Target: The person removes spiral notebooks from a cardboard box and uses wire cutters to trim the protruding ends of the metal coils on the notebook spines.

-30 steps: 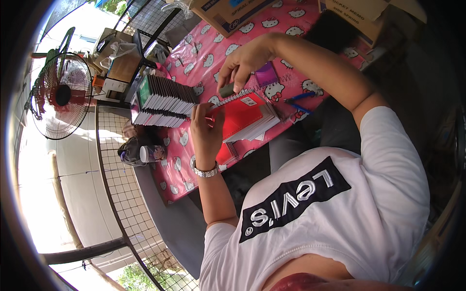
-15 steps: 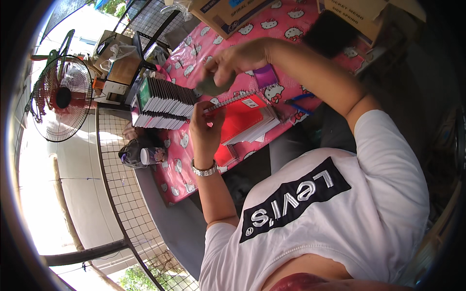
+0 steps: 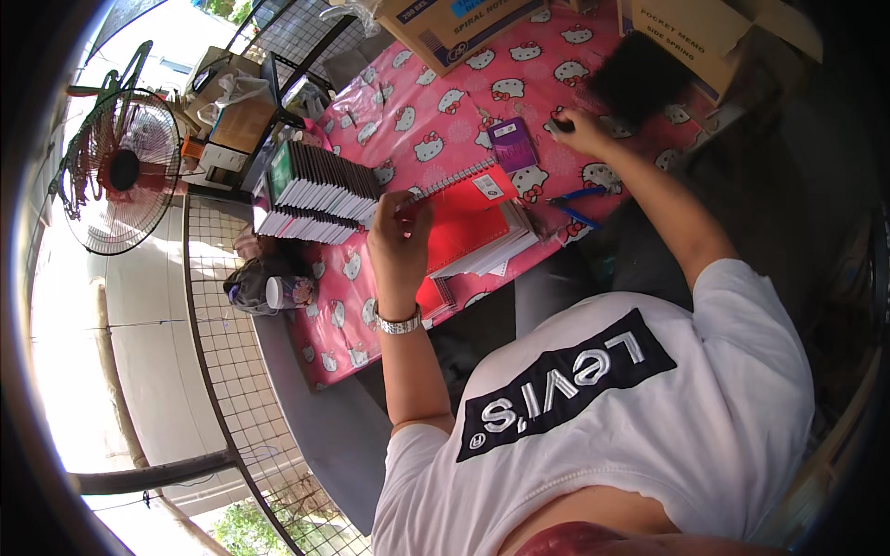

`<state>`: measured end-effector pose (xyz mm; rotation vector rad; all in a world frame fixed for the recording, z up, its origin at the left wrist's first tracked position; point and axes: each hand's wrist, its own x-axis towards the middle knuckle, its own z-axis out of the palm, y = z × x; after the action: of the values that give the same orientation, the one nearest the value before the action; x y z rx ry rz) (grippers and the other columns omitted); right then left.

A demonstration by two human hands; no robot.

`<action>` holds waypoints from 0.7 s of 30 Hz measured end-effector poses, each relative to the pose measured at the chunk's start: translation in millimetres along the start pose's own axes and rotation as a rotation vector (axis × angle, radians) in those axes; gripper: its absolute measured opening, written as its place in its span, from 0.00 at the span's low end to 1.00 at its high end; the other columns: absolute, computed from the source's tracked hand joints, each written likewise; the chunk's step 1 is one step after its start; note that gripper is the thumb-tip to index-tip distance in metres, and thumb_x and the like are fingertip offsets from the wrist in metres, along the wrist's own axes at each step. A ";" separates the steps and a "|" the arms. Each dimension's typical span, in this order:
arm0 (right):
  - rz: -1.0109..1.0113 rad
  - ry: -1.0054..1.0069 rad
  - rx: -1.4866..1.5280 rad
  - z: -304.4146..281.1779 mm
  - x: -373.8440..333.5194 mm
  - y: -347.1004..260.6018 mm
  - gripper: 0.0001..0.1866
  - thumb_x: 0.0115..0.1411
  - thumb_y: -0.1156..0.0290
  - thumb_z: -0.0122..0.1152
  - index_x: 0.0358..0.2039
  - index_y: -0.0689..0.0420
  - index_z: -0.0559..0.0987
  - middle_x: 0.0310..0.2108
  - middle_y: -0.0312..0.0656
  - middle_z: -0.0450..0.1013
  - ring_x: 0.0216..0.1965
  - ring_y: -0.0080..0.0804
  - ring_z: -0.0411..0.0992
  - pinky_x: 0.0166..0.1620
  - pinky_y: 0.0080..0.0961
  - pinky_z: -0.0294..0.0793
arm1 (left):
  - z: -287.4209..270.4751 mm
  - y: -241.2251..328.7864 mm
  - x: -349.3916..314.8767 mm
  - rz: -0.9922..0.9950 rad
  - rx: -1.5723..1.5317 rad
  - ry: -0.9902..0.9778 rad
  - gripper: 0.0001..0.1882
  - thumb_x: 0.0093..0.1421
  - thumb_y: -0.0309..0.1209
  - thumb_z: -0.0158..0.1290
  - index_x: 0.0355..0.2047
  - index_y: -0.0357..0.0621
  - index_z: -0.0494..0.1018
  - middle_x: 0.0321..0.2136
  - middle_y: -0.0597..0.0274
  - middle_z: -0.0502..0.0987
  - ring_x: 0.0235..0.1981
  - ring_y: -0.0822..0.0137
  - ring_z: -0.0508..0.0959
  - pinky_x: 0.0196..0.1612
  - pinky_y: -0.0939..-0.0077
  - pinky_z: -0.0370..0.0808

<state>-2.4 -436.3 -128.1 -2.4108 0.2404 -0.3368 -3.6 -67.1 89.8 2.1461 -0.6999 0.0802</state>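
Note:
My left hand (image 3: 400, 239) is closed on the left end of a red spiral notebook (image 3: 482, 193), fingertips pinching its coil edge. The notebook's metal coil runs along the far side of the red cover. Loose white sheets and another red cover (image 3: 477, 232) lie under it. To the right, my right hand (image 3: 586, 134) is closed above the table, past a small purple notebook (image 3: 513, 145). Something small and dark shows at its fingertips, too small to name. Blue-handled pliers (image 3: 579, 206) lie below that hand, near the table edge.
Stacks of spiral notebooks (image 3: 320, 190) stand left of my left hand. A cardboard box (image 3: 445, 32) is at the back, and an open carton (image 3: 686, 42) sits at right beside a dark fuzzy heap (image 3: 640, 79). A cup (image 3: 289, 293) and a fan (image 3: 123, 170) are at left.
My right hand has moved from above the coil near my left hand out to the right, past the purple notebook. My left hand keeps its grip on the red notebook.

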 end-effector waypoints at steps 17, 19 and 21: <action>0.049 -0.134 0.025 -14.1 36.8 -55.3 0.28 0.53 0.51 0.67 0.48 0.57 0.77 0.46 0.46 0.74 0.50 0.38 0.72 0.49 0.34 0.71 | 7.4 -5.0 1.3 0.030 -0.241 -0.017 0.10 0.60 0.25 0.58 0.39 0.36 0.71 0.29 0.60 0.78 0.27 0.74 0.78 0.29 0.80 0.75; -0.002 0.016 -0.336 11.7 -12.6 6.5 0.32 0.52 0.47 0.66 0.52 0.54 0.74 0.53 0.47 0.69 0.57 0.48 0.66 0.57 0.43 0.66 | 8.4 4.6 -3.5 0.002 -0.364 0.056 0.08 0.62 0.26 0.56 0.39 0.36 0.71 0.29 0.60 0.78 0.26 0.73 0.79 0.27 0.80 0.75; -0.174 0.244 -0.435 29.9 -47.7 17.1 0.38 0.53 0.48 0.66 0.60 0.52 0.68 0.61 0.47 0.62 0.64 0.51 0.56 0.64 0.49 0.57 | 8.6 4.6 -5.2 -0.025 -0.420 0.136 0.07 0.65 0.27 0.54 0.39 0.36 0.71 0.29 0.60 0.78 0.26 0.72 0.80 0.26 0.81 0.74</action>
<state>-40.1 -418.6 -169.8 -2.8253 0.2299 -0.7242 -11.9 -73.4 86.2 1.7287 -0.5546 0.0589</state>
